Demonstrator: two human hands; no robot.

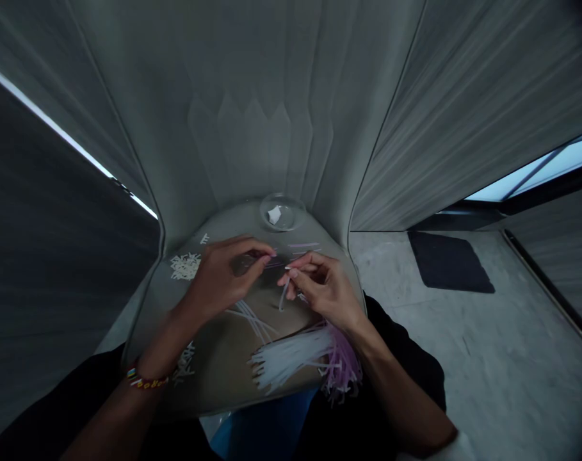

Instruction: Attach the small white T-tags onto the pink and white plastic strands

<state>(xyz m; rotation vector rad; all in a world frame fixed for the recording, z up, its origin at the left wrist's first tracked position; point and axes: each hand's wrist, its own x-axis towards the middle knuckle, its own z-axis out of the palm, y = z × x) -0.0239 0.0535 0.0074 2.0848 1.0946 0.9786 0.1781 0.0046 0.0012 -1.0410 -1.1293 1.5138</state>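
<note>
My left hand (228, 272) is closed in a pinch above the padded seat; what lies between its fingertips is too small to make out. Close beside it, my right hand (322, 282) pinches a thin white strip (283, 298) that hangs down from the fingers. Purple strips (304, 244) lie flat just beyond the hands. Below the left hand, several loose white strips (253, 318) cross one another. Nearer to me rest a thick bundle of white strips (293, 355) and a bundle of purple strips (342, 365), partly under my right wrist.
A clear round dish (295, 224) with a white folded piece (274, 215) stands at the seat's back. Small white pieces (185, 266) are heaped at the left, and more pieces (185, 363) lie by my left forearm. The chair's backrest (257, 57) rises behind. A dark mat (449, 262) is on the floor.
</note>
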